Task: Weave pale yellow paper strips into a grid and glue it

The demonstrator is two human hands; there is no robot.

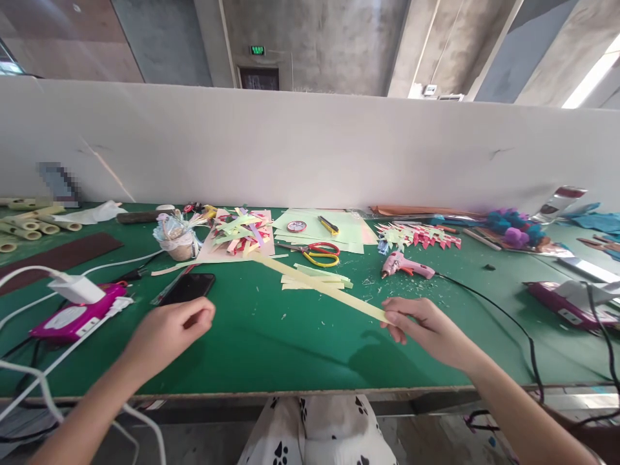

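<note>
My right hand [426, 330] pinches the near end of a long pale yellow paper strip [320, 285] that runs up and left across the green table [271, 342]. My left hand [169, 332] hovers over the table with its fingers curled loosely, nothing visible in them, just below a black phone [186, 288]. More short yellow strips [314, 276] lie under the long one. Red and yellow scissors [317, 252] and a pink glue gun [404, 266] lie beyond.
A pile of cut coloured paper [239, 234], green sheets [324, 229] with a tape roll and a cutter, a small pot [178, 240], paper rolls [29, 226], a pink power strip [77, 313] with cables, and a white partition wall [310, 148] behind.
</note>
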